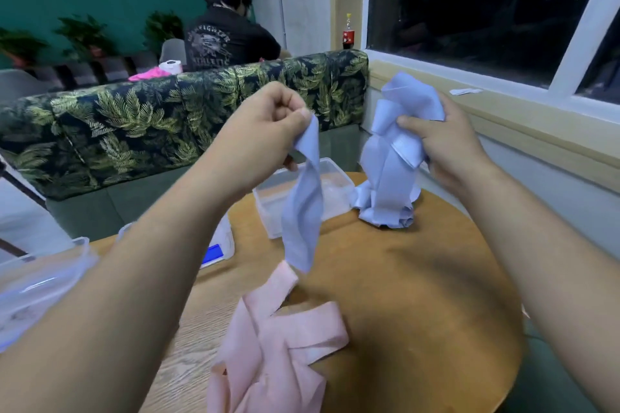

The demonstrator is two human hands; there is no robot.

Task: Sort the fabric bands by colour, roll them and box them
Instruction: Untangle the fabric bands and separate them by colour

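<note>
My left hand pinches the top end of a single light blue band, which hangs twisted down above the round wooden table. My right hand grips a bunch of light blue bands that trails down to a heap on the table. A loose pile of pink bands lies at the table's near edge. A clear plastic box stands behind the hanging band, with nothing visible inside.
A second clear container sits at the left under my forearm. A white scale with a blue display stands beside it. A leaf-patterned sofa back lies beyond the table, with a seated person behind it. A window sill runs along the right.
</note>
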